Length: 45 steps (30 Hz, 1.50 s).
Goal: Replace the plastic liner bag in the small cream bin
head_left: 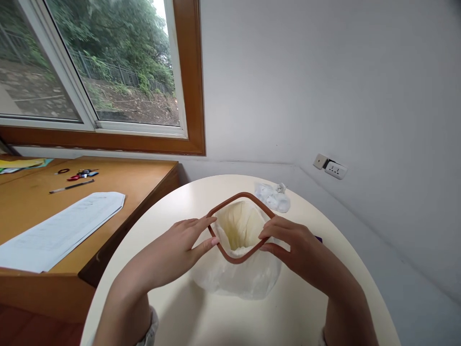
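A brown, rounded-square rim ring [236, 260] sits around the mouth of what looks like a small trash can, lined with a white plastic bag [237, 278]. The bag's loose skirt hangs outside below the ring and hides the can's wall; its cream, creased inside shows through the opening. At the ring's left corner my left hand [189, 240] is closed, thumb in front and fingers behind. My right hand [288, 238] pinches the right side between thumb and fingers. Both hands are above the round cream table [173, 211].
Behind the ring lies a crumpled clear plastic bag [273, 196]. A small dark object [319, 239] peeks out behind my right hand. On the wooden desk [144, 175] to the left are papers [65, 230], a pen [72, 186] and keys [84, 174]. A wall socket [335, 169] is at right.
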Available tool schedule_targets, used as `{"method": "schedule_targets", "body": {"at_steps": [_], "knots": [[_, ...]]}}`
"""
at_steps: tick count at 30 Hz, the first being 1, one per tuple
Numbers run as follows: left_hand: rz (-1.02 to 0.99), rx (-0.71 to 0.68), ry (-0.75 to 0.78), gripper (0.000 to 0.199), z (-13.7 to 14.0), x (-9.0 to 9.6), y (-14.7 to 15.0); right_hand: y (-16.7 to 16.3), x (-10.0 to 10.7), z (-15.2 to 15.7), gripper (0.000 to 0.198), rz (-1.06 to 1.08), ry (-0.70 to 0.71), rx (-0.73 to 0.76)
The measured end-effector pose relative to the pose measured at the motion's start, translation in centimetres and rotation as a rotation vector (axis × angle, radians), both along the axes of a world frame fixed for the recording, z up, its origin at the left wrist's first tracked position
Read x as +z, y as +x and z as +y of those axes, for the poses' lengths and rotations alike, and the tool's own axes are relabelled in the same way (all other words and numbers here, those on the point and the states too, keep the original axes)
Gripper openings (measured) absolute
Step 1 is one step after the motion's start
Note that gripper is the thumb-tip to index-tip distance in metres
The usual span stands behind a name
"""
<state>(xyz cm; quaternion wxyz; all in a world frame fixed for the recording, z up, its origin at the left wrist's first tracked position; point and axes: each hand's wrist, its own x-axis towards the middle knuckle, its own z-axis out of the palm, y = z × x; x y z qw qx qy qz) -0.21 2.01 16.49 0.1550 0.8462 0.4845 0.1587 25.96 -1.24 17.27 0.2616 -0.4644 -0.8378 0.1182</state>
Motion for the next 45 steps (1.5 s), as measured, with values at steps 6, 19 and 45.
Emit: {"method": "schedule_targets", "body": {"at_steps": [6,19,45], "knots": [[0.039,-0.040,0.083,0.061,-0.2,-0.1,-0.5,0.2,-0.4,0.1,0.008,-0.046,0.116,-0.088],[-0.050,0.047,0.183,0.065,0.5,0.6,1.2,-0.1,-0.6,0.7,0.008,0.072,0.174,-0.175],[-0.116,0.030,0.017,0.035,-0.2,1.5,3.6,-0.8,-0.5,0.6,0.009,0.039,0.196,-0.256]]}}
